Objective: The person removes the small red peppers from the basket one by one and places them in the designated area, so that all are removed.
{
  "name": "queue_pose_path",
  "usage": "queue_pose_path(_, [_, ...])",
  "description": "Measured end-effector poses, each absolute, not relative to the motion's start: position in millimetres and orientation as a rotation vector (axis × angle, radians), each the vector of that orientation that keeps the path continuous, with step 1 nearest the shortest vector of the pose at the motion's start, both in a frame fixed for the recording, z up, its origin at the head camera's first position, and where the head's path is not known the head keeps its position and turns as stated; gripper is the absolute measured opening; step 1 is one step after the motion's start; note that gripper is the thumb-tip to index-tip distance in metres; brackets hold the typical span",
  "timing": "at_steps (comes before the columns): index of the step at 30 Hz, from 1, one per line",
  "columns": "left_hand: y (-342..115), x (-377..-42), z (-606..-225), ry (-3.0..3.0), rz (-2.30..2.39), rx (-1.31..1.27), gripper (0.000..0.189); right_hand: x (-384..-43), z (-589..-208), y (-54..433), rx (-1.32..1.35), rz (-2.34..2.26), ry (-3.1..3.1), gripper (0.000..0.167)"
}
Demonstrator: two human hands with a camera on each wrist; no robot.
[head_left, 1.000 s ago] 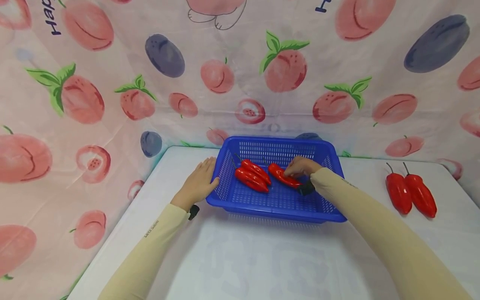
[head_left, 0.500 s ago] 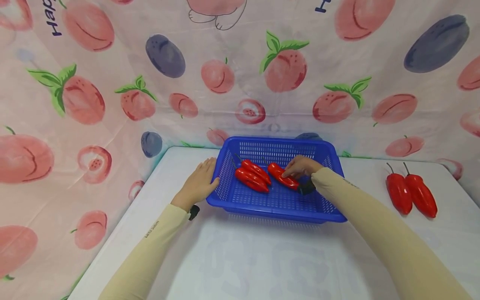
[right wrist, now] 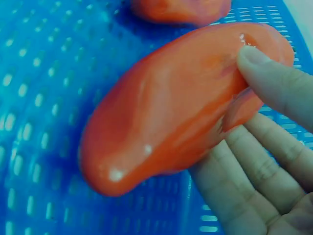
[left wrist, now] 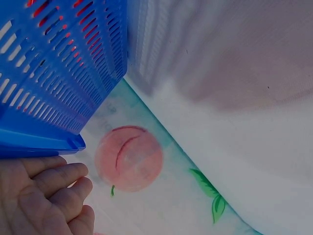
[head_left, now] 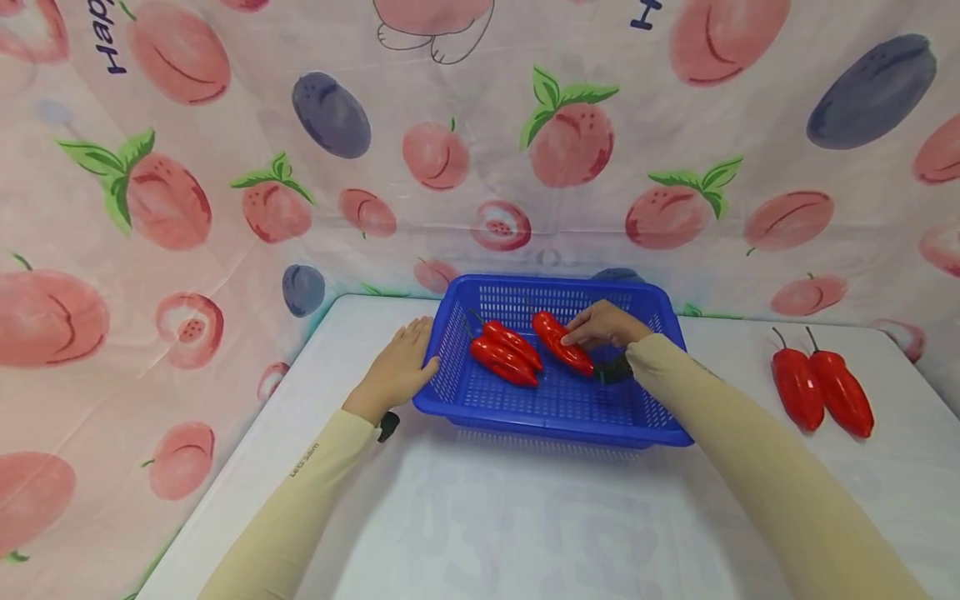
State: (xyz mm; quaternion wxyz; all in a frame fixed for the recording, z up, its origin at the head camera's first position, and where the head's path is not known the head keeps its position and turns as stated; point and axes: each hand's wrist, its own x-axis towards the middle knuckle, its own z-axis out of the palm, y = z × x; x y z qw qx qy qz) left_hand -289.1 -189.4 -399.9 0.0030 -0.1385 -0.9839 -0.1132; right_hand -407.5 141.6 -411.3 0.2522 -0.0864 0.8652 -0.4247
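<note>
My right hand (head_left: 603,325) reaches into a blue plastic basket (head_left: 540,422) and pinches a red chili pepper (head_left: 553,340). In the right wrist view the thumb lies on top of this glossy pepper (right wrist: 161,107) and the other fingers are beneath it, with the basket's slotted floor below. Two more red peppers (head_left: 504,362) lie side by side at the left of the basket, their thin stems toward the back. My left hand (head_left: 393,367) rests with straight fingers along the basket's left rim; the left wrist view has those fingers (left wrist: 56,181) right at the blue rim (left wrist: 44,147).
Outside the basket, two further red peppers (head_left: 797,387) lie next to each other on the white table (head_left: 555,517) at the right. A fruit-printed cloth (head_left: 465,100) hangs behind the table and along its left side.
My right hand has raised the pepper a little and shifted it slightly toward the back of the basket. My left hand has stayed at the rim.
</note>
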Motion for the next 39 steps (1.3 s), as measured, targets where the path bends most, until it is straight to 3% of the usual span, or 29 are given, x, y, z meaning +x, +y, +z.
queue_pose_path(27, [-189.5,-289.7,-400.4,-3.067,-0.337,-0.450,0.067,-410.5,-383.8,145.1,-0.247,-1.682,2.262,0.055])
queue_pose_path(39, [-189.5,-287.8,-398.9,-3.076,-0.315,-0.446,0.067,-406.3,-352.7,153.9,-0.247,-1.773,2.265,0.055])
